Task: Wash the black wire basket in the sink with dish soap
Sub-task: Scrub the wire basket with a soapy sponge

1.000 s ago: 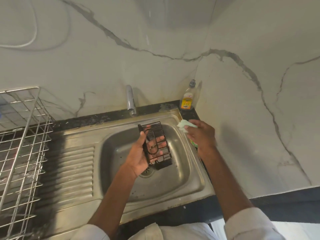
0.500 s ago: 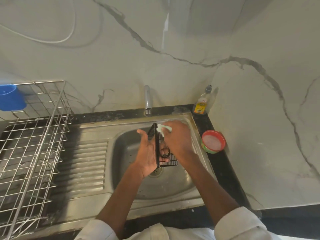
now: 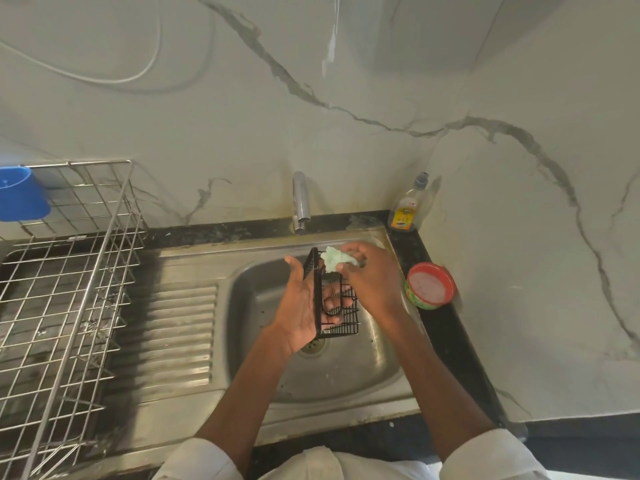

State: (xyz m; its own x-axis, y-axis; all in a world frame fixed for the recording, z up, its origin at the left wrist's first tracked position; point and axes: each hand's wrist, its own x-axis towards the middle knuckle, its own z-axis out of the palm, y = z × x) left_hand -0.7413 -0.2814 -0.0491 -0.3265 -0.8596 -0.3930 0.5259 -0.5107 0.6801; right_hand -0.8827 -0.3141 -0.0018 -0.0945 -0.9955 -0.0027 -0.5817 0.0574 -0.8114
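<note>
1. A person held the black wire basket [image 3: 337, 306] above the bowl of the steel sink [image 3: 363, 368], just over the drain, probably so that suds and drips would fall into the basin and not onto the dark desk [image 3: 446, 327].
2. The left hand [image 3: 301, 306] clasped the basket from its left side, palm against one wall and fingers curled through the wires, apparently to steady it against the scrubbing.
3. The right hand [image 3: 372, 275] was closed around a pale green scrub pad [image 3: 334, 259], pressing it on the basket's upper edge, the end nearest the tap [image 3: 299, 202].
4. No water could be seen running from the tap, which suggests the soaping stage rather than rinsing.
5. The basket was small and oblong, made of thin black wires in a grid, with a curved loop of wire showing inside; it was turned on its side, its open face toward the right hand. Whether lather clung to it could not be told.
6. A dish soap bottle [image 3: 408, 209] stood in the corner behind the sink, and a red-rimmed tub [image 3: 430, 285] sat just beside the basin, both within easy reach of the right hand.
7. A steel drying rack [image 3: 69, 289] waited on the left.
</note>
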